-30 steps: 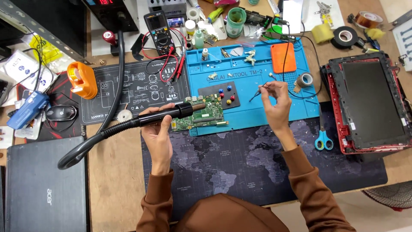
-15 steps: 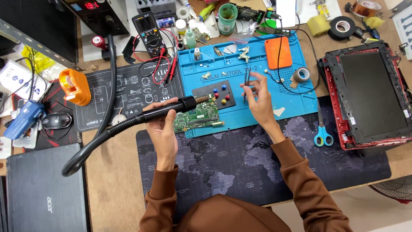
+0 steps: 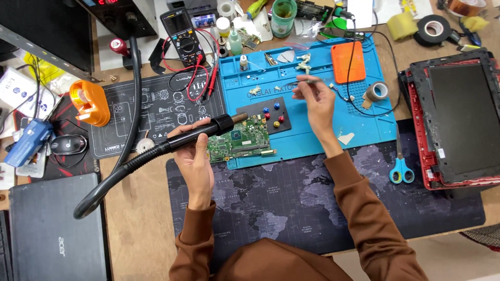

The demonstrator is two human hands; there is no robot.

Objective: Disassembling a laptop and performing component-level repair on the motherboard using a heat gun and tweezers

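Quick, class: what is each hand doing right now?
Left hand: closed around black hot-air wand with ribbed hose.
Right hand: pinching thin metal tweezers.

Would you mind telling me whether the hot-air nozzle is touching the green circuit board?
Cannot tell. In the head view the nozzle tip ends right at the circuit board's upper edge, and from overhead no gap or contact shows plainly.

Blue-handled scissors (image 3: 401, 170) just right of the blue work mat (image 3: 364, 122), opened red laptop (image 3: 458, 119) further right, multimeter (image 3: 182, 34) at its upper left, orange tape dispenser (image 3: 89, 102) and mouse (image 3: 67, 144) well left.
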